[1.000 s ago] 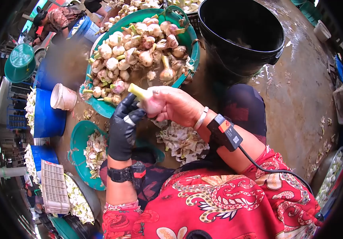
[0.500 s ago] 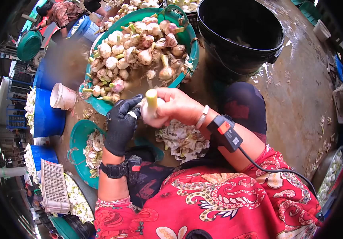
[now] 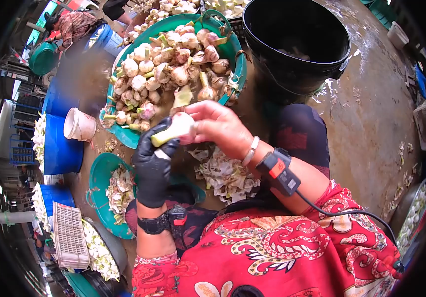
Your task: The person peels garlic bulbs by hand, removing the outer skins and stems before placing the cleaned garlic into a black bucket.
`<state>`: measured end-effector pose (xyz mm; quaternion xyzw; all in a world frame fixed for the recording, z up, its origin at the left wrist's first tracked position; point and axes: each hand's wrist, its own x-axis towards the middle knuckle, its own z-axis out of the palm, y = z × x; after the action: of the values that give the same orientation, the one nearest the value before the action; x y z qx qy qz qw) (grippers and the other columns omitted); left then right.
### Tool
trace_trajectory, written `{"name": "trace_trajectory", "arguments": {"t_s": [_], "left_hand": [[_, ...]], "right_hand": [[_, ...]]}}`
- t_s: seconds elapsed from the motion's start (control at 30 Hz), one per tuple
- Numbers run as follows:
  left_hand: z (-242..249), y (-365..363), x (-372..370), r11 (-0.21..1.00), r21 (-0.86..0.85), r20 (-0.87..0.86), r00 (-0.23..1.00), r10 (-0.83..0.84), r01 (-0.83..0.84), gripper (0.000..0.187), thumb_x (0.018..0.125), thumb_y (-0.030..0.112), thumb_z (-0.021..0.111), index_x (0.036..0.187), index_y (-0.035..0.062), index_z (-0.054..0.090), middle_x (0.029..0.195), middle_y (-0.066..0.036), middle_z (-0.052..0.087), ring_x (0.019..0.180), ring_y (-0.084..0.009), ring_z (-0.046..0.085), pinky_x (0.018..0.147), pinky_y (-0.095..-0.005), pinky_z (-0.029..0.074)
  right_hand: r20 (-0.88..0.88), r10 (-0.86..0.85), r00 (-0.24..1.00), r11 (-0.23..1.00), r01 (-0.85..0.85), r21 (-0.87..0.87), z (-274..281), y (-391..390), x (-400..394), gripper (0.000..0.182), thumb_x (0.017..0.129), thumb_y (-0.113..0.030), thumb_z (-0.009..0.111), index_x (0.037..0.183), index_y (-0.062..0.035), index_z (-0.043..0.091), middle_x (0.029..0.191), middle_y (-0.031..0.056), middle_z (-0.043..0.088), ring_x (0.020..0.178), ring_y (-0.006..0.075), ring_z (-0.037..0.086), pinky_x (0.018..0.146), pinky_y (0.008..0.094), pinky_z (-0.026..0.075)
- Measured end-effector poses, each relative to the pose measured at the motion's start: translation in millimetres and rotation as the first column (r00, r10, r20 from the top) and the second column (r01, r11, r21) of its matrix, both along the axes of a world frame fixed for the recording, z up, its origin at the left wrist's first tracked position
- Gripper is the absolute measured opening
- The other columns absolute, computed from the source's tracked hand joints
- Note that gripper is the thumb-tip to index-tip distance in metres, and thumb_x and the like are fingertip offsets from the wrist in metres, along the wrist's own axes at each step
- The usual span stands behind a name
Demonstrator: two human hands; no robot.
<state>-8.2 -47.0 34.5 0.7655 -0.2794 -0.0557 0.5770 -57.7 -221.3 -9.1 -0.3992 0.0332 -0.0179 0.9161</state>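
Note:
A garlic bulb with a pale green stem is held between my two hands. My left hand, in a black glove, closes around the stem side. The bare fingers of my right hand grip the bulb's other side. A loose strip of peel stands up beside the right fingertips. Just beyond my hands, a green basin holds many garlic bulbs. Peeled skins lie in a heap below my right hand.
A large black bucket stands at the upper right. At the left are a green basin with skins, a small white bucket, blue tubs and a white crate. Another person bends over tubs at the upper left.
The bulb has tipped over, its stem now pointing down-left instead of up. A strip of peel now stands away from it. My left hand has moved slightly right and grips the stem side.

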Motion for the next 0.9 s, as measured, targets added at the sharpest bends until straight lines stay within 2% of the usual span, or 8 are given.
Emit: {"name": "trace_trajectory", "arguments": {"t_s": [0.03,0.17,0.4,0.53,0.6,0.7,0.83,0.9], "left_hand": [[3.8,0.9,-2.0,0.987,-0.143,-0.278,0.96,0.036,-0.078,0.039,0.081,-0.004,0.065,0.119,0.002,0.056,0.119,-0.008,0.059,0.103,-0.0174,0.059,0.088,-0.0295,0.05],[7.5,4.2,0.7,0.995,-0.103,-0.334,0.942,-0.038,0.004,0.035,0.083,-0.004,0.062,0.118,0.0001,0.056,0.119,-0.009,0.06,0.105,-0.0175,0.058,0.088,-0.0302,0.05],[-25.1,34.9,38.0,0.871,-0.444,-0.558,0.826,-0.086,-0.209,0.022,0.093,0.014,0.054,0.11,0.001,0.06,0.108,-0.011,0.064,0.098,-0.02,0.062,0.085,-0.0357,0.051],[-26.6,53.1,57.3,0.821,-0.528,-0.614,0.766,-0.192,-0.217,0.027,0.093,0.019,0.055,0.112,0.0006,0.059,0.11,-0.013,0.064,0.101,-0.0241,0.062,0.086,-0.0392,0.052],[-27.4,48.6,53.6,0.829,-0.535,-0.59,0.774,-0.231,-0.16,0.028,0.092,0.019,0.055,0.112,-0.0001,0.059,0.111,-0.013,0.064,0.102,-0.0246,0.061,0.087,-0.04,0.052],[-24.8,25.3,39.5,0.836,-0.476,-0.623,0.775,-0.102,-0.273,0.025,0.093,0.012,0.053,0.114,-0.0008,0.058,0.105,-0.01,0.063,0.097,-0.0199,0.062,0.083,-0.0346,0.053],[-17.1,9.4,24.7,0.902,-0.417,-0.568,0.807,-0.161,-0.114,0.026,0.092,0.016,0.054,0.113,0.001,0.059,0.103,-0.01,0.063,0.09,-0.0202,0.062,0.083,-0.0352,0.052],[-15.9,9.5,24.8,0.855,-0.484,-0.619,0.763,-0.183,-0.187,0.027,0.093,0.019,0.054,0.113,0.0012,0.059,0.104,-0.01,0.063,0.09,-0.0202,0.061,0.083,-0.0354,0.051]], "right_hand": [[-0.167,-0.069,0.984,0.983,0.095,0.155,-2.6,-4.2,3.2,0.035,0.083,-0.018,0.067,0.114,-0.0049,0.054,0.104,0.0092,0.061,0.075,0.0149,0.063,0.069,0.0249,0.051],[-0.184,0.353,0.918,0.915,-0.297,0.272,-9.1,-11.1,9.0,0.042,0.085,-0.042,0.064,0.113,-0.0118,0.054,0.11,0.0069,0.058,0.105,0.0212,0.055,0.086,0.0454,0.042],[0.206,-0.134,0.969,0.95,0.067,0.304,1.9,-1.2,12.7,0.014,0.095,-0.015,0.052,0.092,-0.0035,0.06,0.081,0.0048,0.064,0.07,0.0119,0.059,0.068,0.0268,0.048],[-0.04,0.533,0.845,0.76,-0.499,-0.418,9.6,-14.2,-8.4,0.016,0.088,-0.01,0.055,0.1,-0.004,0.062,0.085,0.007,0.066,0.076,0.0146,0.064,0.066,0.0281,0.049],[0.064,0.36,0.931,0.453,-0.114,-0.884,-13.0,-2.6,-10.3,0.027,0.082,-0.003,0.057,0.109,-0.0033,0.059,0.092,0.0076,0.065,0.082,0.012,0.061,0.073,0.0268,0.049],[-0.029,0.11,0.994,0.849,-0.109,-0.517,-3.5,-0.4,-4.7,0.054,0.074,0.004,0.064,0.125,-0.0072,0.049,0.101,0.0067,0.061,0.091,0.0125,0.06,0.079,0.0292,0.05],[0.114,-0.077,0.99,0.897,0.119,-0.425,-4.7,9.4,-0.8,0.068,0.072,0.006,0.072,0.13,-0.0091,0.04,0.094,0.0064,0.061,0.088,0.0125,0.059,0.073,0.0273,0.05],[0.067,-0.054,0.996,0.928,0.075,-0.365,-21.0,16.1,6.4,0.028,0.076,-0.004,0.07,0.101,-0.0047,0.059,0.076,0.0067,0.063,0.074,0.0147,0.062,0.064,0.029,0.05]]}}
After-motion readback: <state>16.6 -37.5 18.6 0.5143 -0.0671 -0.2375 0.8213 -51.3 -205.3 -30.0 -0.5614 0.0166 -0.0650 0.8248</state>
